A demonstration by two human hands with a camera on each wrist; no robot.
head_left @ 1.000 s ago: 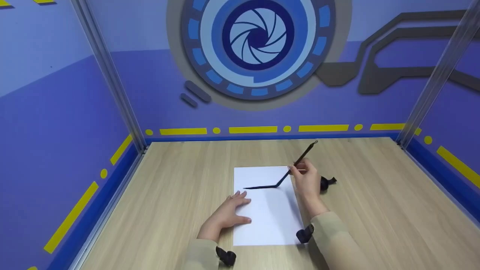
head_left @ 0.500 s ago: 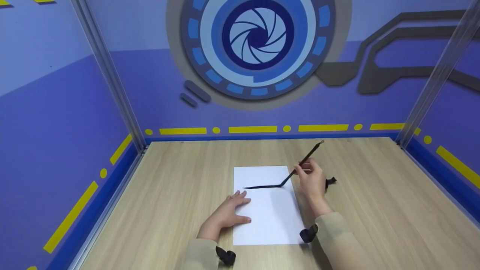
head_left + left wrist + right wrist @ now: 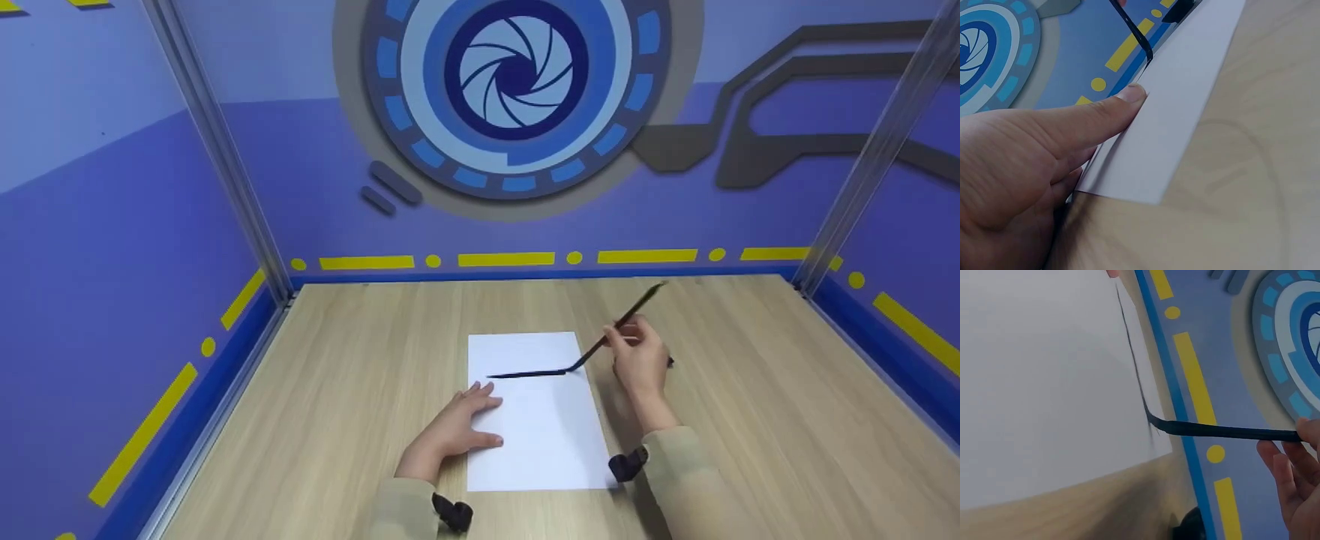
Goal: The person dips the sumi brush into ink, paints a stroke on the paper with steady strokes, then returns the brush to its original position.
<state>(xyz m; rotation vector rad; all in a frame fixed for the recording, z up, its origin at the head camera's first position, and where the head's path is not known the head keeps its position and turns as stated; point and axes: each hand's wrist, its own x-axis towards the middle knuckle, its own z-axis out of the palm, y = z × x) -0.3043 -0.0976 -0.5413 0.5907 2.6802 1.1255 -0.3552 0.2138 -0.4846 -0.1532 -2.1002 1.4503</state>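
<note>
A white sheet of paper [image 3: 540, 442] lies on the wooden table. Across its upper part runs a black ink stroke [image 3: 525, 374]. My right hand [image 3: 641, 364] pinches a dark calligraphy brush [image 3: 628, 311] by the handle, beyond the paper's right edge. In the right wrist view the bristles [image 3: 1158, 423] bend against the paper at the stroke's right end. My left hand [image 3: 454, 424] rests on the sheet's left edge, thumb and fingers spread; its thumb [image 3: 1103, 115] lies on the paper in the left wrist view.
A black object [image 3: 1190, 527] stands beyond the paper's right side, mostly hidden behind my right hand in the head view. Bare wooden tabletop [image 3: 360, 360] surrounds the sheet. Blue-purple panels [image 3: 300, 172] with metal corner posts enclose the table's back and sides.
My right hand has moved to the right with the brush, and the black stroke has grown longer that way. The hand now covers most of the black object. My left hand stays put.
</note>
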